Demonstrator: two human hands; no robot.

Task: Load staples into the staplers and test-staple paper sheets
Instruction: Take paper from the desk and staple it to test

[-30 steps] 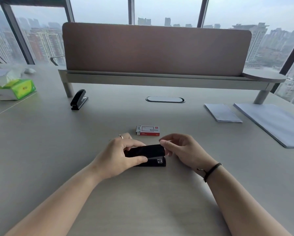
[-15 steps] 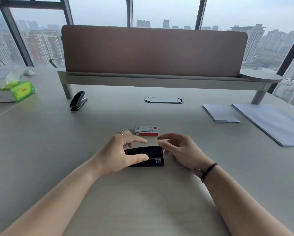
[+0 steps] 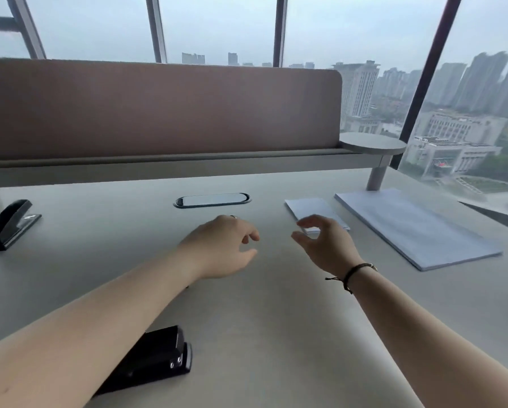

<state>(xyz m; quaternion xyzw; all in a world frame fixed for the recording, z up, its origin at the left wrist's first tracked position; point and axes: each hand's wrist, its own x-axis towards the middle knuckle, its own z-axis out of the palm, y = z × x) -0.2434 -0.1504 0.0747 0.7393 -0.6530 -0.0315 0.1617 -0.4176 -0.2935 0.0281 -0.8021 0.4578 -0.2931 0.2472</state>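
Observation:
A closed black stapler [image 3: 158, 357] lies on the desk near the front edge, partly under my left forearm. Well beyond it, my left hand [image 3: 220, 245] hovers over the middle of the desk, fingers loosely curled and holding nothing. My right hand [image 3: 326, 242] is raised beside it with fingers spread, empty, its fingertips over the near edge of a small stack of paper [image 3: 308, 206]. A larger stack of sheets [image 3: 408, 225] lies to the right. A second black stapler [image 3: 8, 222] rests at the far left. The red staple box is out of sight.
A brown divider panel [image 3: 158, 107] on a raised shelf runs along the back of the desk, ending in a round shelf end [image 3: 373, 142] on a leg. An oval cable port [image 3: 213, 199] sits in the desk just beyond my hands. Windows stand behind.
Both hands have let go of the near stapler and moved forward and right toward the paper. The view has swung right, and the staple box has dropped out of sight.

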